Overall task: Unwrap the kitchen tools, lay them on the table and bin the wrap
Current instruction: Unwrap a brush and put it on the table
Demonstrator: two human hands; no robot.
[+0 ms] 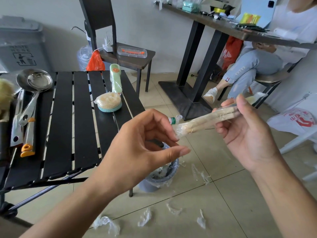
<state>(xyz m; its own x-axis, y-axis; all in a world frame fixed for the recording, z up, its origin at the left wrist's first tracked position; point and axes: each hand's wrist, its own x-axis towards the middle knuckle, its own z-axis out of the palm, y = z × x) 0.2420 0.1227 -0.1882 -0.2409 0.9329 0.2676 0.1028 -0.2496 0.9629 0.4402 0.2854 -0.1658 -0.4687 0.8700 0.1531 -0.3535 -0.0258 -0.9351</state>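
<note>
The bundle (211, 120) of pale wooden sticks, sheathed in clear cling wrap, is held in the air above the tiled floor, to the right of the black slatted folding bench (80, 117). Its long axis runs from upper right down to lower left. The right hand (247, 127) has the upper right end, fingers on top and thumb beneath, a firm grip round the sticks. The low end points straight at the left hand (137, 148), which is the nearer one to the bunched tail of wrap (178, 130). The left forefinger tip touches that tail, and the thumb lies just under it with a narrow gap. Whether any film is caught in that grip I cannot tell.

Judged from this, the next pull would go along the sticks, down and left, away from the right hand.

Directly below the left hand stands a small grey plastic bin (159, 176) with film already in it. Torn scraps of clear film (144, 217) lie on the tiles. On the bench lie two steel ladles (40, 81), a round wrapped sponge (109, 102) and a pale green handled tool (115, 78).
</note>
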